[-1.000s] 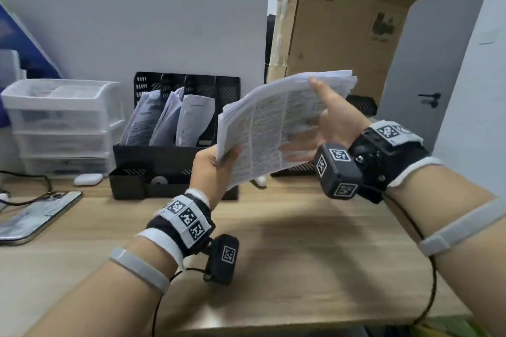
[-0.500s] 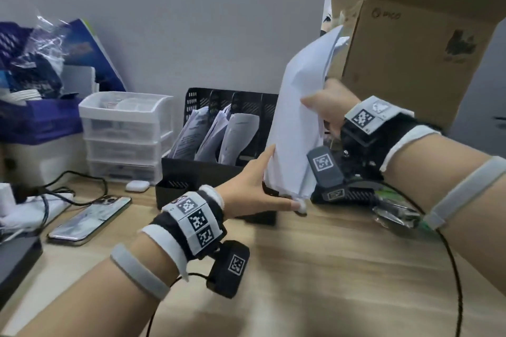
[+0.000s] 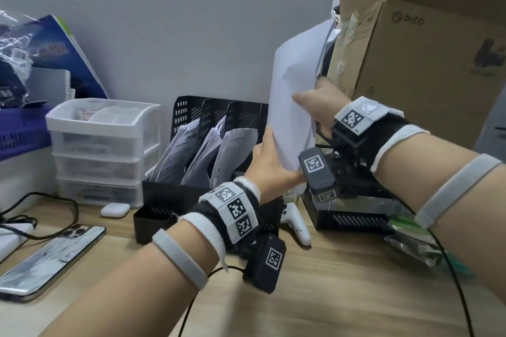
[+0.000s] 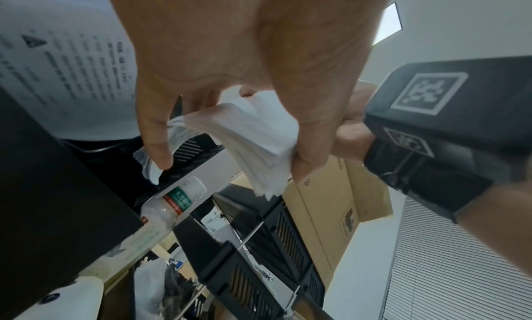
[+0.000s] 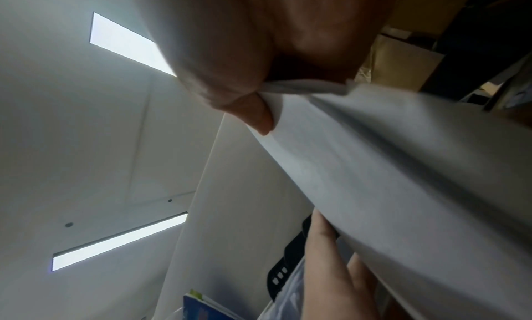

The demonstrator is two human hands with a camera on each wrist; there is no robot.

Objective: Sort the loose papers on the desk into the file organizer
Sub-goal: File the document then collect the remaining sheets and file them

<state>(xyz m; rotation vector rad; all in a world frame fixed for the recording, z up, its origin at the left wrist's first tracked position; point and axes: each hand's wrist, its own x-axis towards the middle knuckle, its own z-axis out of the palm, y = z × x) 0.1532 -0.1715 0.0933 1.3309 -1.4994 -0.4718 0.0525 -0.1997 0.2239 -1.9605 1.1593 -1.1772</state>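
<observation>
A thick stack of white papers (image 3: 294,85) stands upright on edge, over the right end of the black file organizer (image 3: 219,115). My left hand (image 3: 273,161) grips the stack's bottom edge; in the left wrist view my left hand (image 4: 287,158) has thumb and fingers pinching the fanned corner of the stack (image 4: 259,138). My right hand (image 3: 315,102) pinches the stack higher up, with the thumb on its front. The right wrist view shows that thumb (image 5: 253,111) pressed on the stack (image 5: 388,177). The organizer's three left slots hold printed sheets (image 3: 208,150).
An open cardboard box (image 3: 427,68) looms just right of the stack. A white drawer unit (image 3: 104,142), an earbuds case (image 3: 115,210) and a phone (image 3: 49,262) lie left. A white controller (image 3: 297,223) and a black tray (image 3: 350,219) sit below my hands.
The stack went from lying flat between my hands to standing upright and moved toward the organizer's right end. My left hand shifted to the bottom edge.
</observation>
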